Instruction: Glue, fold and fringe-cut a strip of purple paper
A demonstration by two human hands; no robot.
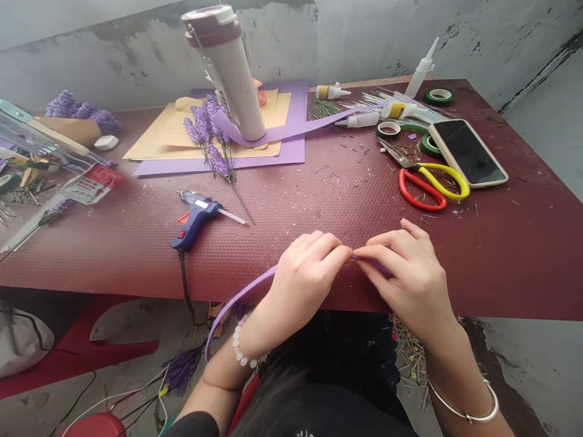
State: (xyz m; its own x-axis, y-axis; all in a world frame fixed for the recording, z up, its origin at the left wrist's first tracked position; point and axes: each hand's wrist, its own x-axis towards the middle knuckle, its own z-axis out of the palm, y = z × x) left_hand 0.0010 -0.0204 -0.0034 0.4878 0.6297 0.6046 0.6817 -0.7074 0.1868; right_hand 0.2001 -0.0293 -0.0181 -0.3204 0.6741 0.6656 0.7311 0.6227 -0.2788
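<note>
Left hand [305, 273] and right hand [412, 276] pinch the strip [248, 287] in a narrow grip, right of the glue gun [197, 220]. Beyond the gun: flowers [200, 124], cup [239, 82]; far right of it: scissors [410, 164], phone [469, 152].

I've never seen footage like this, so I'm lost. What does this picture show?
No machine here: a camera worn on a person's head looks forward and down at their bare left hand and right hand. Both pinch a narrow purple strip, which curves away to the left. On the dark red textured table lie a blue plastic glue gun, red-and-yellow-handled metal scissors and a dark-screened phone in a pale case; a tall white maroon-lidded tumbler stands farther back.
</note>
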